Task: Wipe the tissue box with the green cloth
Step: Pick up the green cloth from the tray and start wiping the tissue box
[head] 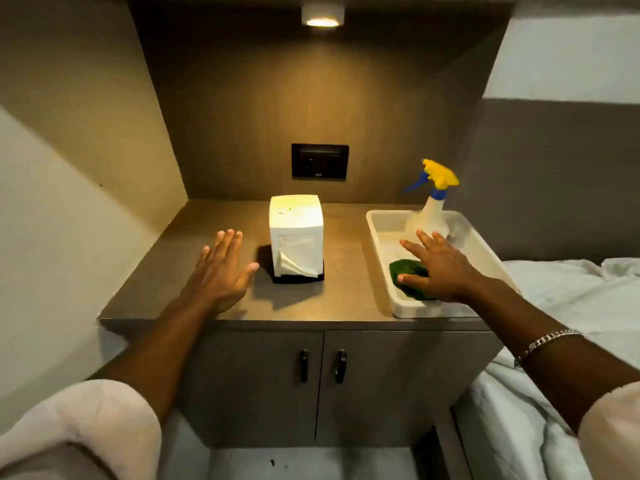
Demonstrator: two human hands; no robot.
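Note:
A white upright tissue box [296,233] stands on a dark base in the middle of the cabinet top, a tissue hanging from its front slot. The crumpled green cloth [408,273] lies in the near part of a white tray [381,244] on the right. My right hand [440,266] hovers flat over the tray, fingers spread, partly covering the cloth and not gripping it. My left hand [221,268] is open with fingers apart, just left of the tissue box and not touching it.
A spray bottle [433,202] with a yellow and blue trigger stands at the tray's far end. A dark wall socket [319,162] sits behind the box. The cabinet [311,375] has two doors below. A bed with white sheets [571,296] borders the right side.

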